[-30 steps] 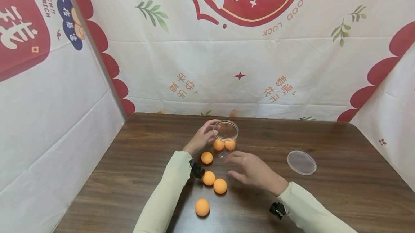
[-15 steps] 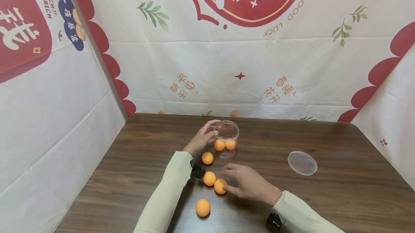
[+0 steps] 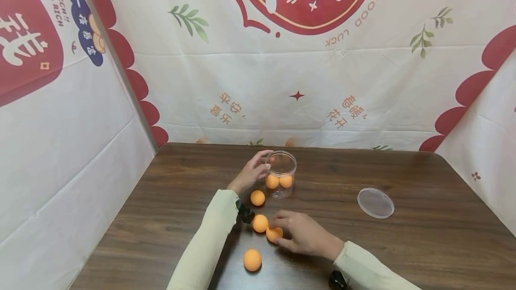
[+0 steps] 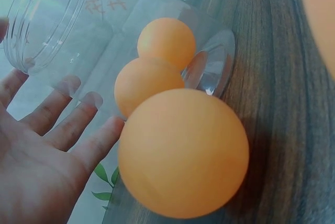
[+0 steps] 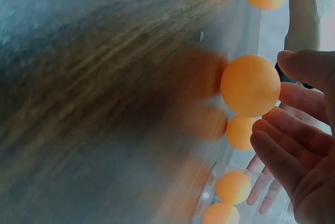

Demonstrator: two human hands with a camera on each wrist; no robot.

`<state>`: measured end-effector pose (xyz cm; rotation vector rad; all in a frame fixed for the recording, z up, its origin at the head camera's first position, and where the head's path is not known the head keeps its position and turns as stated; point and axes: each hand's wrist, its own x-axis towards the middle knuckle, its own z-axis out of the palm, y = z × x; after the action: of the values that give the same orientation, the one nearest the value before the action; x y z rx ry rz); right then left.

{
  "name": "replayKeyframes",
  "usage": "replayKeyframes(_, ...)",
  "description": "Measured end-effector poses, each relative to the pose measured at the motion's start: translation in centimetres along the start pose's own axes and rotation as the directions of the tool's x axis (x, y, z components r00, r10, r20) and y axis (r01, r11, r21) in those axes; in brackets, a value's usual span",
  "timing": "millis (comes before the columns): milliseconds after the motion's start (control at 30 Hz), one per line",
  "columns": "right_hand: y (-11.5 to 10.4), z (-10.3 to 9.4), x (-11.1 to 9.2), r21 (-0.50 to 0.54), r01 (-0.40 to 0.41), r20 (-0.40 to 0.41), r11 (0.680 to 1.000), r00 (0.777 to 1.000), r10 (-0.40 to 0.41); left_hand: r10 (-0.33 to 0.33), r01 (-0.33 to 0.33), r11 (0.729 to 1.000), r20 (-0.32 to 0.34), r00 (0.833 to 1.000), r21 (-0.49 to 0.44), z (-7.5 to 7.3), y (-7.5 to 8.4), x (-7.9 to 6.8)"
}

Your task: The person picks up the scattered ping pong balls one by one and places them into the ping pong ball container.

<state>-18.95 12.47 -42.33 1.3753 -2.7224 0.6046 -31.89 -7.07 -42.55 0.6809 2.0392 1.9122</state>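
A clear plastic jar point(image 3: 281, 191) stands uncapped on the table, with two orange ping-pong balls point(image 3: 272, 182) inside. My left hand point(image 3: 249, 174) holds it from the left, thumb at the rim; in the left wrist view the fingers point(image 4: 78, 124) spread along its wall. In front of the jar, my right hand point(image 3: 307, 236) has thumb and fingers around an orange ping-pong ball point(image 5: 250, 86), pinching it at table level. Another ball point(image 3: 260, 223) lies right beside that one, near the left wrist. One more ball point(image 3: 257, 198) sits close to the jar's base.
A single orange ball point(image 3: 252, 260) lies nearer the front of the brown wooden table point(image 3: 423, 240). The round clear lid point(image 3: 376, 202) rests flat to the right. A printed white cloth point(image 3: 258, 70) hangs behind the table's back edge.
My right hand has moved down and left from beside the jar to the ball, and its thumb and fingers have come around it. The left hand and jar have stayed put.
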Motion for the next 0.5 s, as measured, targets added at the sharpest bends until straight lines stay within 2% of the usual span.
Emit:
replayKeyframes(233, -0.27, 0.22, 0.08, -0.02, 0.001, 0.004, 1.0, 1.0, -0.001, -0.013, 0.013, 1.0, -0.002, 1.0, -0.004, 0.06, 0.1, -0.14)
replayKeyframes(500, -0.81, 0.39, 0.01, -0.001, -0.078, 0.094, 0.997, 0.993, 0.077, -0.023, 0.023, 1.0, -0.021, 1.0, 0.005, 0.09, 0.03, -0.08)
